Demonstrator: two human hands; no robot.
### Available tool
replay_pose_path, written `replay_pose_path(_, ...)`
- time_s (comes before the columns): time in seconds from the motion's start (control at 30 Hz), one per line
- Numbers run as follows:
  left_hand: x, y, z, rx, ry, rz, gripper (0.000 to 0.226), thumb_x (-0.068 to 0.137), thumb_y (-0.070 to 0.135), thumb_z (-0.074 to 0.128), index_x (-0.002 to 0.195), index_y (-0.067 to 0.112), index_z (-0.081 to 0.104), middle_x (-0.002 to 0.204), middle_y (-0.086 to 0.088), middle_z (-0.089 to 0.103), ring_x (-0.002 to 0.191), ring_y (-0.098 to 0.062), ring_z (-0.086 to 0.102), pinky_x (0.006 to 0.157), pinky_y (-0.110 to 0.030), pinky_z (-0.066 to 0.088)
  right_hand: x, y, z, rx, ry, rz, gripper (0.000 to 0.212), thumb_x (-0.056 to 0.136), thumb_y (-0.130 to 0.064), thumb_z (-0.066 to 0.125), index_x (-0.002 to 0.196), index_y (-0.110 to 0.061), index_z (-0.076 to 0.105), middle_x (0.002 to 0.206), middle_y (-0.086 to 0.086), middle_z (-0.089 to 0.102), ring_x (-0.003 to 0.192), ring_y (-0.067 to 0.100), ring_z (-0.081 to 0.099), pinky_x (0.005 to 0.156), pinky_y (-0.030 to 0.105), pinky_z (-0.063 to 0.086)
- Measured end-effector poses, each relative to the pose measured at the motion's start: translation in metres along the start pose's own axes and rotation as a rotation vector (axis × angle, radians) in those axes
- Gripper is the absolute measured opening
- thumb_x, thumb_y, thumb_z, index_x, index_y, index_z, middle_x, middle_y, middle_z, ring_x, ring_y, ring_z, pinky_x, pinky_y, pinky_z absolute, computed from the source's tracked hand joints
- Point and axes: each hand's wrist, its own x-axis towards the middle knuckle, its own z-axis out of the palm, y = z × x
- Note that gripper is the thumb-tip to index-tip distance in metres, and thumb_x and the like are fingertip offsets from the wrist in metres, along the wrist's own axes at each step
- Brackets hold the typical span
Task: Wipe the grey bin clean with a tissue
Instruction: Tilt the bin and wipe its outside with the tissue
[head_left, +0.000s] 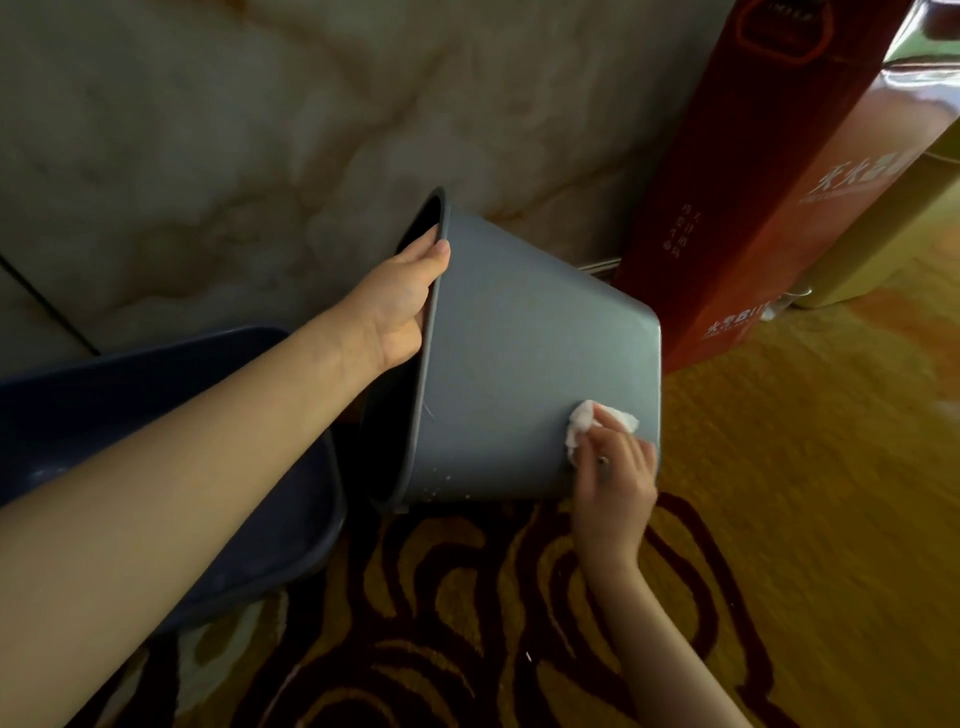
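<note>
The grey bin lies tipped on its side above the carpet, its dark mouth facing left and its base to the right. My left hand grips the rim at the top of the mouth, thumb outside and fingers inside. My right hand presses a crumpled white tissue against the bin's outer wall near the base, at the lower right. Small pale specks dot the wall near the lower rim.
A dark blue basin sits on the floor at the left, partly under my left forearm. A tall red box leans against the marbled wall behind the bin. Patterned yellow and brown carpet covers the floor.
</note>
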Motion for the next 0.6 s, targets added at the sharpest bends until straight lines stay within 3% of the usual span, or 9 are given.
replay_pose_path(0.07,-0.001,0.0,0.004,-0.018,-0.008,0.008,0.04,0.098,0.018,0.037,0.137,0.023,0.042,0.129,-0.001,0.057,0.095,-0.009,0.061,0.074,-0.022,0.054,0.008,0.002,-0.004,0.038,0.037,0.178,0.01,0.085,-0.004,0.061,0.093,-0.007,0.067,0.102,0.001,0.066,0.097,0.029,0.056,0.078,0.021,0.038)
replay_pose_path(0.13,-0.002,0.0,0.008,-0.036,-0.002,0.011,0.041,0.098,0.018,0.036,0.138,0.022,0.04,0.132,-0.003,0.055,0.097,-0.011,0.06,0.072,-0.022,0.053,0.01,-0.014,-0.004,0.077,0.065,0.214,0.01,0.086,-0.006,0.061,0.093,-0.007,0.067,0.1,0.004,0.067,0.097,0.027,0.057,0.076,0.022,0.039)
replay_pose_path(0.23,-0.002,0.0,0.012,-0.064,0.028,0.014,0.041,0.098,0.016,0.035,0.138,0.021,0.039,0.136,-0.005,0.052,0.1,-0.013,0.057,0.071,-0.021,0.051,0.0,-0.065,-0.001,0.225,0.001,0.021,0.011,0.084,-0.01,0.06,0.092,-0.007,0.067,0.096,0.004,0.067,0.092,0.021,0.06,0.077,0.023,0.047)
replay_pose_path(0.37,-0.003,0.0,0.013,-0.064,0.048,0.026,0.04,0.098,0.016,0.035,0.137,0.02,0.04,0.126,-0.004,0.055,0.082,-0.006,0.06,0.061,-0.019,0.055,-0.017,-0.114,0.008,0.337,-0.149,-0.094,0.009,0.085,-0.01,0.061,0.092,-0.01,0.067,0.104,0.001,0.068,0.097,0.012,0.056,0.081,0.022,0.049)
replay_pose_path(0.43,-0.002,-0.001,0.01,-0.026,0.072,0.022,0.04,0.098,0.017,0.035,0.137,0.022,0.04,0.117,0.001,0.057,0.081,-0.003,0.06,0.056,-0.017,0.054,-0.023,-0.116,0.01,0.357,-0.177,-0.104,0.008,0.085,-0.008,0.063,0.091,-0.01,0.066,0.107,-0.001,0.068,0.097,0.012,0.055,0.081,0.021,0.048)
replay_pose_path(0.5,-0.001,-0.002,0.007,0.02,0.078,0.012,0.04,0.098,0.018,0.036,0.137,0.023,0.04,0.121,0.001,0.057,0.088,-0.006,0.06,0.062,-0.02,0.053,-0.032,-0.106,0.01,0.345,-0.216,-0.163,0.007,0.085,-0.009,0.062,0.09,-0.012,0.065,0.11,-0.003,0.066,0.097,0.009,0.052,0.081,0.013,0.042)
replay_pose_path(0.6,0.001,0.0,0.005,0.024,0.097,0.001,0.04,0.098,0.018,0.035,0.137,0.024,0.041,0.116,0.001,0.057,0.086,-0.007,0.06,0.063,-0.023,0.052,-0.044,-0.081,0.007,0.272,-0.276,-0.288,0.01,0.087,-0.012,0.057,0.096,-0.012,0.063,0.117,-0.003,0.062,0.099,0.007,0.047,0.083,0.012,0.039)
